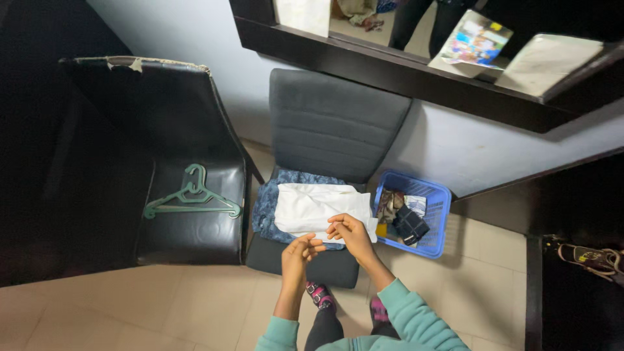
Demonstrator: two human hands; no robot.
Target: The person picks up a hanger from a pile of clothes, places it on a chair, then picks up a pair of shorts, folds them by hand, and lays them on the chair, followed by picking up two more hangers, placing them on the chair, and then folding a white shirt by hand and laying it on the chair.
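On the seat of the grey chair, at the centre of the view, lies a folded white garment. It is a soft, creased, roughly rectangular bundle resting on top of a blue patterned cloth that spreads over the seat beneath it. The right hand pinches the garment's near edge at about 5 o'clock of the bundle, fingers curled narrowly on the fabric. The left hand hovers just beside it at 7 o'clock, fingers drawn together close to the right hand's fingertips; whether it holds any cloth cannot be told. Both arms wear teal sleeves.

At 3 o'clock of the garment, just beside the chair on the floor, stands a blue plastic basket with slotted walls. In it lie several crumpled pieces of clothing: a brownish one toward the chair, a dark folded one in the middle, a pale one behind.

At 9 o'clock stands a black padded chair with worn upper edge, and on its seat lies a green clothes hanger, flat, hook toward the backrest. At 12 o'clock a dark-framed mirror hangs on the wall. At 6 o'clock the person's feet in pink-strapped sandals stand on the tiled floor.
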